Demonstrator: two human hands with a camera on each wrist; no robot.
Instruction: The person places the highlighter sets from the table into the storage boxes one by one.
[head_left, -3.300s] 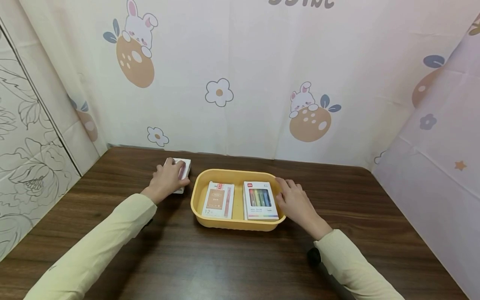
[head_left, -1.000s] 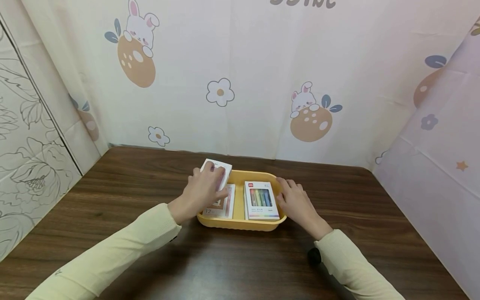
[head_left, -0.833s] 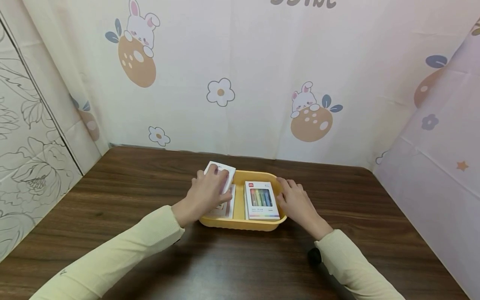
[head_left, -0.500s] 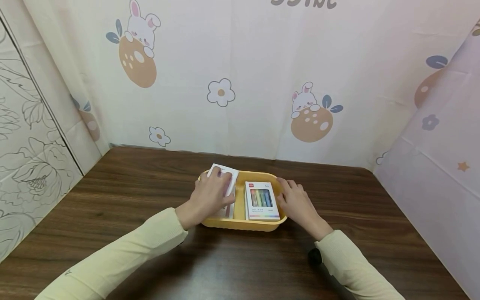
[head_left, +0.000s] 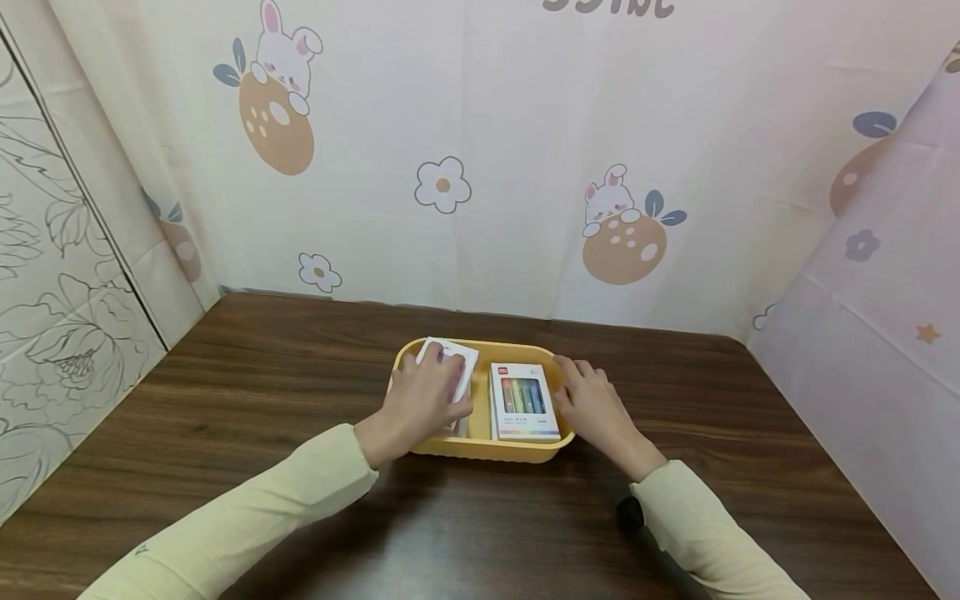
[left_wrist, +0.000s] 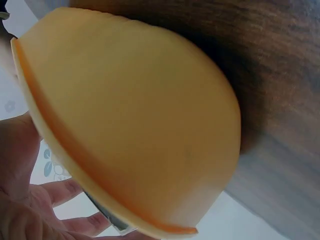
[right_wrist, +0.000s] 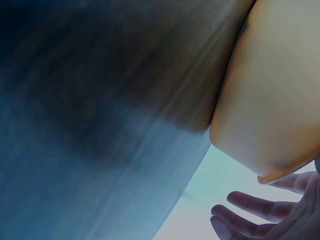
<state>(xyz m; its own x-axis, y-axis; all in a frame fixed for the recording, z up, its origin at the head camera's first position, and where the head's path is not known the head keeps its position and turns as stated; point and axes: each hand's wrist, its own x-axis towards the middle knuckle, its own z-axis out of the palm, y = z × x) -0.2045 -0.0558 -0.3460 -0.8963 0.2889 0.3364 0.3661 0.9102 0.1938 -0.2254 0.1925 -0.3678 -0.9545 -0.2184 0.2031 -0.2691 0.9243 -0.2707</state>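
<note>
In the head view, my left hand point(head_left: 423, 396) grips a small white box point(head_left: 457, 350) by its sides over the left half of a yellow plastic basket point(head_left: 487, 450). Under it lies another box, mostly hidden by the hand. On the basket's right side sits a white pen box point(head_left: 523, 425) with a window showing coloured pens. My right hand point(head_left: 600, 408) holds the basket's right rim, its thumb inside. The left wrist view shows the basket's outer wall point(left_wrist: 140, 110) with the left hand point(left_wrist: 30, 200) beyond the rim. In the right wrist view several right-hand fingers point(right_wrist: 265, 207) stand beside the rim.
The basket stands on a dark wooden table point(head_left: 465, 533). Behind it hangs a pale curtain point(head_left: 510, 100) printed with rabbits and flowers, reaching down to the table's back edge. A side panel with line drawings point(head_left: 67, 317) borders the left.
My left hand has lifted the white box off the table left of the basket, carried it right and lowered it over the left-hand box. The right hand has stayed at the rim.
</note>
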